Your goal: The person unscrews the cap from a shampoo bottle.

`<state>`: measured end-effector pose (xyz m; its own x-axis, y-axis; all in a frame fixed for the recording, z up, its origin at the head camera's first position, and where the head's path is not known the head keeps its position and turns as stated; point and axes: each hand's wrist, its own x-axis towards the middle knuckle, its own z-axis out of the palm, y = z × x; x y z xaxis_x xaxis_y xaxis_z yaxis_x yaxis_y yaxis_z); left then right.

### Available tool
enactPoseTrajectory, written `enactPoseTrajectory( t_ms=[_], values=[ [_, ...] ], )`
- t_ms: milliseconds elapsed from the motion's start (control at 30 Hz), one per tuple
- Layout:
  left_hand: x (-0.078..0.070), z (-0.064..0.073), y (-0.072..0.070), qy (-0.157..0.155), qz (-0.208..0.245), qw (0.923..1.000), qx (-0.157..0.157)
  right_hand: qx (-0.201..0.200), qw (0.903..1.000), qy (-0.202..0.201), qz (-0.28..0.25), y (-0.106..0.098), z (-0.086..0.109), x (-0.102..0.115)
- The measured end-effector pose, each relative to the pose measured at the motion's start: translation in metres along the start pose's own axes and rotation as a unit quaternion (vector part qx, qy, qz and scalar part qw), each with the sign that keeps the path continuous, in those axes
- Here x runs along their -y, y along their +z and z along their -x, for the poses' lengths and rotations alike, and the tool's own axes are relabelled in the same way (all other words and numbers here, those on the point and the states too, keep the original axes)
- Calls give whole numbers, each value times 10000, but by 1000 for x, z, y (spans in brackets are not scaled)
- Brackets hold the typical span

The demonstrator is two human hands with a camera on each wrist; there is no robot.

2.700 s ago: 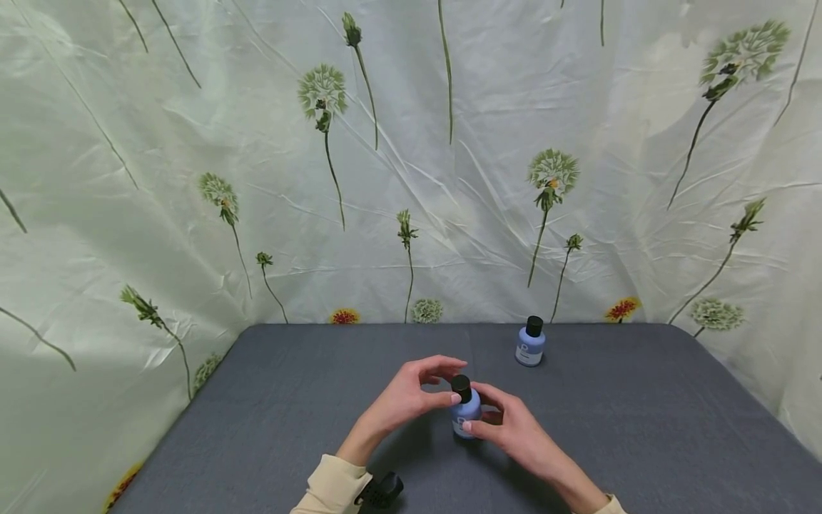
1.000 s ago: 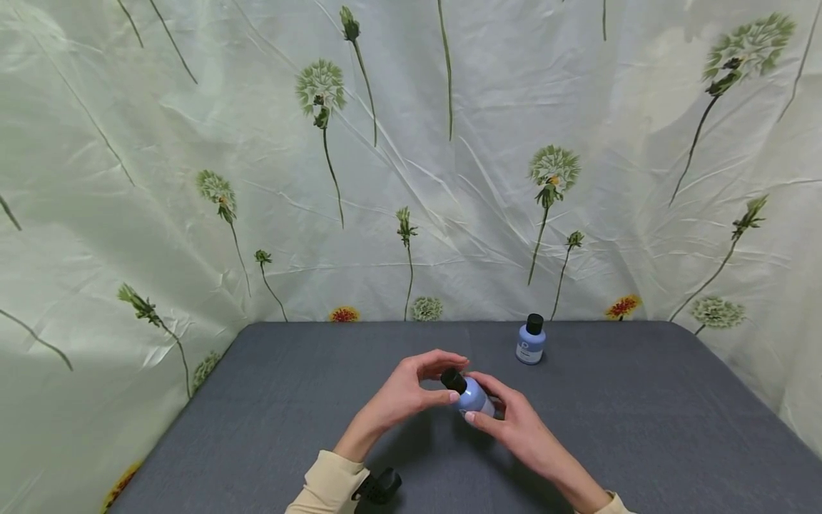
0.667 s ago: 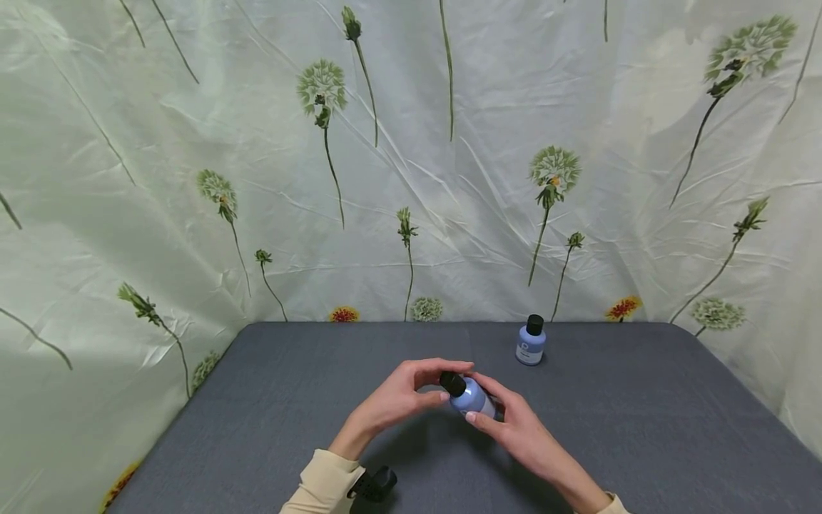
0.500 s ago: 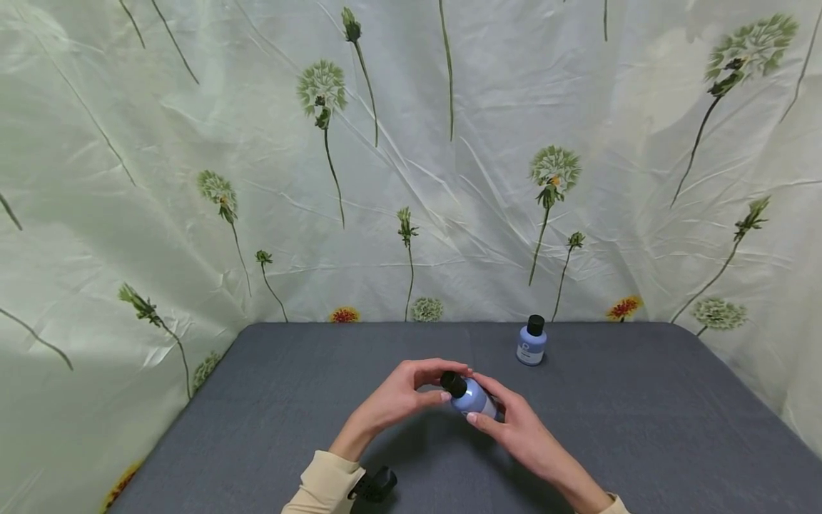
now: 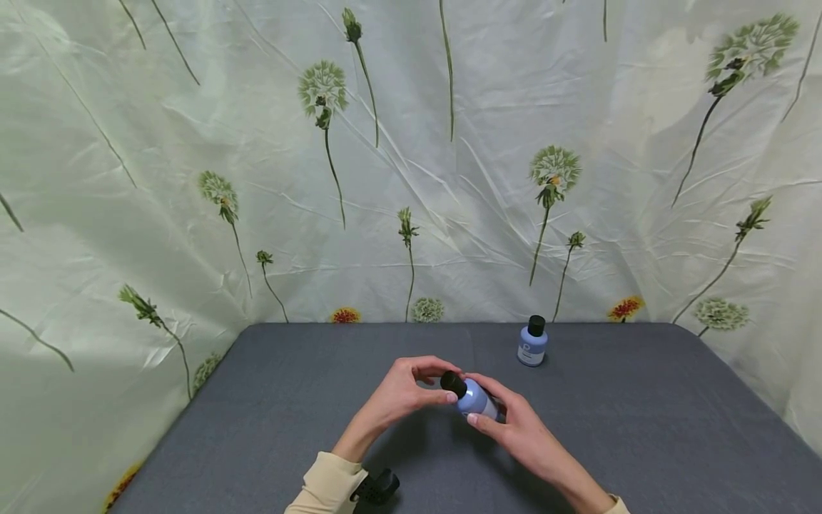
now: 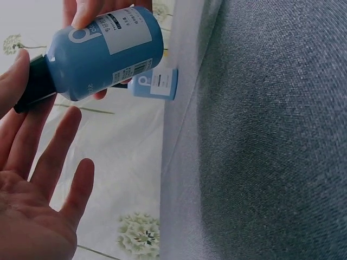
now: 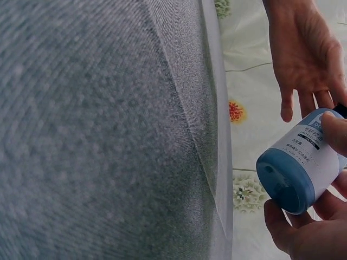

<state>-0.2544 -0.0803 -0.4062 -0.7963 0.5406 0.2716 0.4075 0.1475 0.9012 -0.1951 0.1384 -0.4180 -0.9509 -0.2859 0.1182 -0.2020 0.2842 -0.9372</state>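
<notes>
A small blue bottle (image 5: pixel 477 400) with a white label is held above the table, tilted so that its black cap (image 5: pixel 453 384) points up and to the left. My right hand (image 5: pixel 516 425) grips the bottle's body, thumb on the near side. My left hand (image 5: pixel 401 389) pinches the cap between thumb and fingers; in the left wrist view its other fingers spread away from the blue bottle (image 6: pixel 103 51). The right wrist view shows the bottle's base (image 7: pixel 284 187) clear of the cloth. Another blue bottle (image 5: pixel 531 348), also black-capped, stands upright farther back on the right.
Dark grey cloth covers the table (image 5: pixel 289 414). A pale curtain (image 5: pixel 411 157) printed with dandelions hangs behind the table's back edge and down its sides. A black strapped device (image 5: pixel 379 487) sits at my left wrist, by the beige sleeve (image 5: pixel 327 485).
The bottle was upright at first; my right hand has tipped it leftward and raised it. My left fingers have shifted on the cap, loosening and then closing on it again. The other bottle stayed put.
</notes>
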Motion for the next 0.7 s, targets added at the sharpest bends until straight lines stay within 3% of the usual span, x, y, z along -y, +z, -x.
enactPoseTrajectory(
  t_ms=[167,267,500,700],
  values=[
    [1,1,1,-93,-149,9998,-36,-32,10000,72,38,0,-1,-1],
    [2,1,2,3,-130,9999,83,-42,9999,101,66,-1,0,-3],
    [3,0,-4,581,436,9948,719,-103,9998,129,138,0,-1,-4],
    [7,-1,-5,826,481,9892,1113,-19,9998,151,100,0,-1,-5]
  ],
)
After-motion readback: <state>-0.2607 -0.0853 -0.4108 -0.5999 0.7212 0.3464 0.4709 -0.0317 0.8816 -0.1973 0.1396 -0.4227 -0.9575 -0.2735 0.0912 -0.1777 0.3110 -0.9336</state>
